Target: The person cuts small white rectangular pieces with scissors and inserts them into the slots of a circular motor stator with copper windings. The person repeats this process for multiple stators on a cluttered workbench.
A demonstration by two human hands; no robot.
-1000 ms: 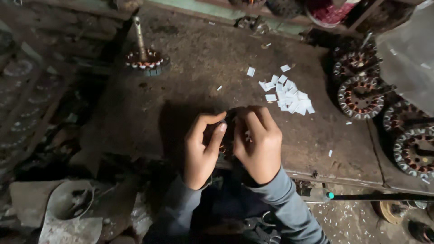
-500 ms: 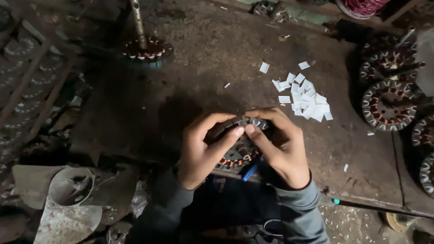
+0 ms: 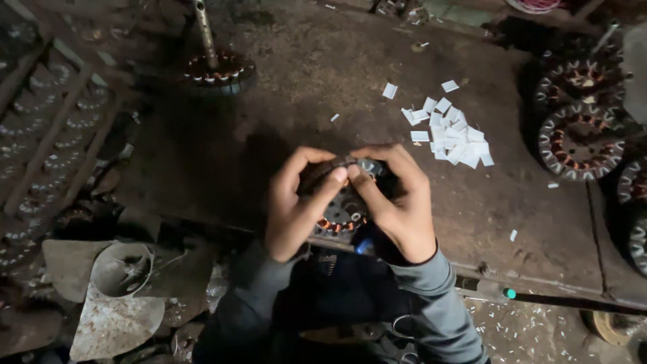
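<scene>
Both hands are gripping a round wound stator (image 3: pixel 340 209) at the near edge of the dark surface (image 3: pixel 269 135): the left hand (image 3: pixel 293 209) and right hand (image 3: pixel 397 205) are curling closed around it, fingertips meeting on top. Farther off, white paper slips (image 3: pixel 451 135) are lying scattered, with more stators (image 3: pixel 579 138) stacked at right.

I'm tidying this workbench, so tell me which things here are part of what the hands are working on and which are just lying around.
In use:
left hand
right hand
round wound stator, held by both hands

Lying about:
pile of white paper slips
stator on a shaft
stack of wound stators
dark workbench
</scene>
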